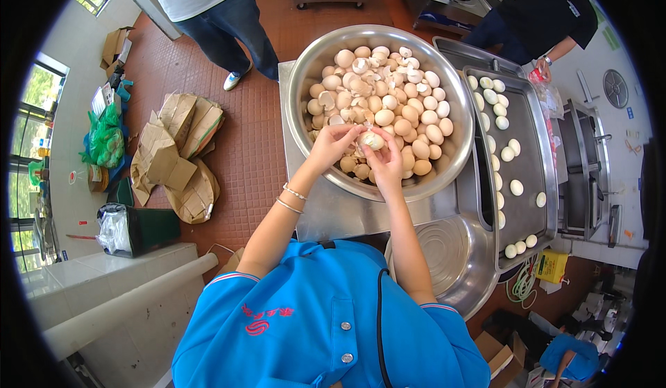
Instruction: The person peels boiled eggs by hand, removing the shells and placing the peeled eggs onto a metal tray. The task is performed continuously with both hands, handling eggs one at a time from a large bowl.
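Note:
A partly peeled egg (371, 140) is held between my two hands over a large round steel basin (292, 108). My right hand (386, 160) grips the egg from below and the right. At its upper left, the fingertips of my left hand (334, 144) pinch near the shell; whether they grip the egg itself or loose shell is hard to see. Brown unpeeled eggs (402, 127) fill much of the basin. Broken eggshells (359, 86) lie heaped on its left and far side. White peeled eggs (507, 153) rest in a rectangular metal tray (528, 208) to the right.
The basin stands on a steel table (338, 208). Beside my right arm is a second steel basin (442, 255). Flattened cardboard (177, 143) and a dark bin (151, 229) are on the left. One person (218, 18) stands ahead; another person (546, 18) is beyond the tray.

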Demonstrator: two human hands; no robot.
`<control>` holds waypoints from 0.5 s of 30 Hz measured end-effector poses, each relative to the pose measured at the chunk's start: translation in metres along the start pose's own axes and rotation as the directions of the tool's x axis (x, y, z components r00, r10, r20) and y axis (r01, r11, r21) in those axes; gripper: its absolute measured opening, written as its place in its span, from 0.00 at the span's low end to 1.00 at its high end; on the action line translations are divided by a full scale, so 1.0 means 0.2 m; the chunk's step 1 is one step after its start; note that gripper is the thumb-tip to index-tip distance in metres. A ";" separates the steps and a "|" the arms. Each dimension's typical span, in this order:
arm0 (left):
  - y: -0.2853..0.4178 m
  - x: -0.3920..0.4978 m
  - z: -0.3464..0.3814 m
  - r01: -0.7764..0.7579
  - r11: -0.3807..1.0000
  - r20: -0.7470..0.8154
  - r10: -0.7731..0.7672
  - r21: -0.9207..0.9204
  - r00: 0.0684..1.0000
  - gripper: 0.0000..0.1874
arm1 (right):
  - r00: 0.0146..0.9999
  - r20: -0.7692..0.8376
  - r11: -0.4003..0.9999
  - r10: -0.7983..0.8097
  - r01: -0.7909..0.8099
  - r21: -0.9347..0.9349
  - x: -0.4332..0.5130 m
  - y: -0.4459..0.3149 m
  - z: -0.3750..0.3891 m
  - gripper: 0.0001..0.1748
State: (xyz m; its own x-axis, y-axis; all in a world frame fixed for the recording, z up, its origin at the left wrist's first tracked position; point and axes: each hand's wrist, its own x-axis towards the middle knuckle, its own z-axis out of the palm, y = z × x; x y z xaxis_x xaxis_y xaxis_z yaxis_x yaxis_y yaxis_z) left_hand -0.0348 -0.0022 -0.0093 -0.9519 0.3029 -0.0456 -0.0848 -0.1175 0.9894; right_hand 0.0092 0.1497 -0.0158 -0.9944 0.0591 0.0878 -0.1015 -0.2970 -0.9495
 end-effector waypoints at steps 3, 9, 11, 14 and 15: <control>0.02 0.01 -0.02 0.033 0.997 0.000 -0.034 0.071 0.999 0.16 | 1.000 0.009 1.000 -0.001 0.001 -0.010 -0.01 0.00 0.01 0.26; 0.07 0.01 -0.03 0.106 0.979 0.054 -0.117 0.171 0.992 0.18 | 0.999 0.020 0.999 0.026 -0.026 -0.045 0.00 -0.01 0.01 0.29; 0.08 0.01 -0.02 0.135 0.979 0.065 -0.146 0.156 0.987 0.18 | 0.999 0.003 0.998 0.033 -0.033 -0.059 -0.01 0.00 0.00 0.29; 0.10 0.01 -0.03 0.160 0.971 0.081 -0.177 0.178 0.981 0.19 | 1.000 -0.005 0.997 0.017 -0.017 -0.081 -0.01 0.02 0.00 0.30; 0.10 0.01 -0.03 0.161 0.969 0.088 -0.180 0.188 0.980 0.19 | 0.999 0.017 0.995 0.034 -0.033 -0.090 -0.01 0.02 -0.01 0.30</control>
State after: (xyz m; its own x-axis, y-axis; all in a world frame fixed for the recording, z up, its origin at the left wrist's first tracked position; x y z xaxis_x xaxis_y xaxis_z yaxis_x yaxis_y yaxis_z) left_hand -0.0408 -0.0101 0.0104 -0.8915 0.4012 -0.2103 -0.1801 0.1121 0.9772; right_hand 0.0104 0.1493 -0.0210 -0.9976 0.0328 0.0604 -0.0660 -0.2120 -0.9750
